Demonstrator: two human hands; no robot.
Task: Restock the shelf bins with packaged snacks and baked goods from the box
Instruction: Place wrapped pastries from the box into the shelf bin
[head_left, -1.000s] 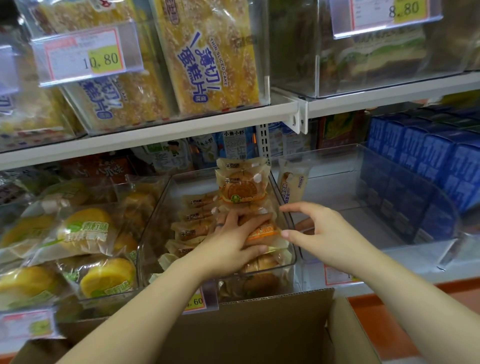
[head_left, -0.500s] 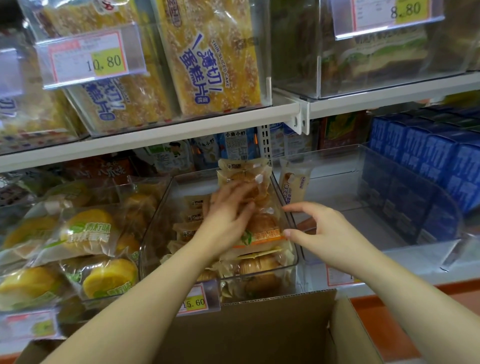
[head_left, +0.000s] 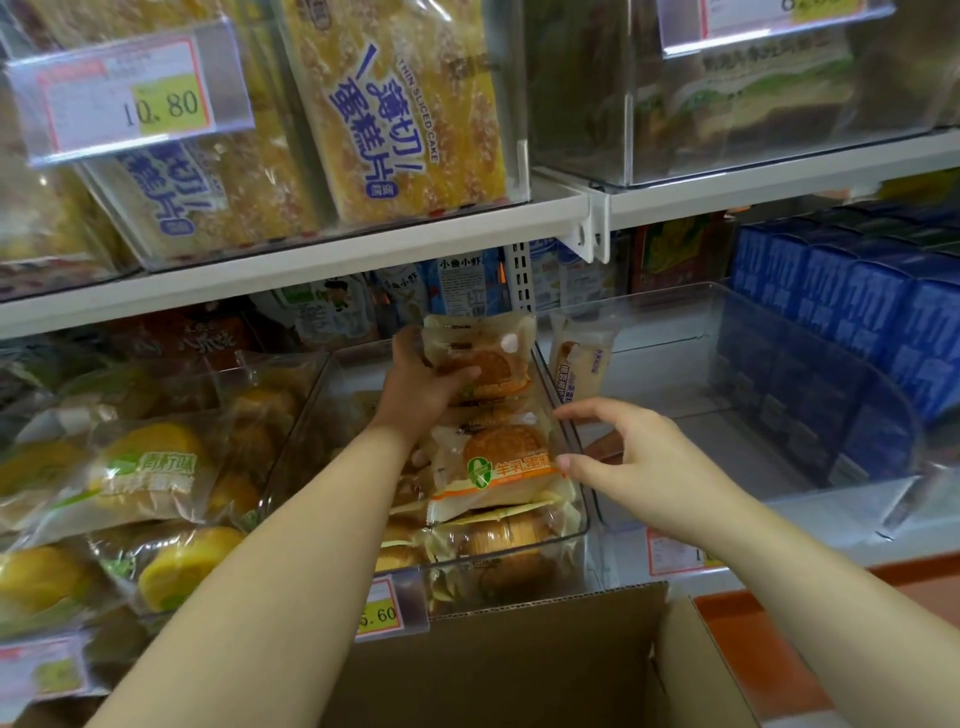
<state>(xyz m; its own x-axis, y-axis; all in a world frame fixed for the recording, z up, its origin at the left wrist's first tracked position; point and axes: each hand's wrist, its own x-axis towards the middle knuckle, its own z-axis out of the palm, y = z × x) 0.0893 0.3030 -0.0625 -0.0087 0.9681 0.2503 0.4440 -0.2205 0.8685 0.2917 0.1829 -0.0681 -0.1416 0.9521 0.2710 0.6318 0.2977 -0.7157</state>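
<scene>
Left hand (head_left: 421, 384): reached into the middle bin (head_left: 311, 421), clasped on an upright cake packet (head_left: 483, 358); thumb across the packet's face, fingers behind its left edge.
Right hand (head_left: 644, 462): released, fingers spread and lightly bent, nothing held; thumb tip at the outer side of the middle bin's right wall, contact not determinable.
Cake packet: at the rear of the middle bin, standing on edge, top above the bin rim.
Front packet (head_left: 498, 467): orange band and green logo; leaned face-up just ahead of the gripped packet, on top of further packets of the same kind.
Middle bin: clear plastic, on the lower shelf; price tag (head_left: 382, 613) ending in 5.60 on its front.
Cardboard box (head_left: 519, 665): open, directly below the middle bin, flap raised at right.
Right bin (head_left: 737, 332): clear plastic; one pale packet (head_left: 579, 364) leaned against its left wall.
Yellow cake packets (head_left: 150, 467): stacked left of the middle bin.
Blue cartons (head_left: 883, 322): in rows, right of the right bin.
Upper shelf (head_left: 311, 260): clear bins of thin sliced cake packs (head_left: 405, 104); upper tag (head_left: 130, 93) reading 10.80.
</scene>
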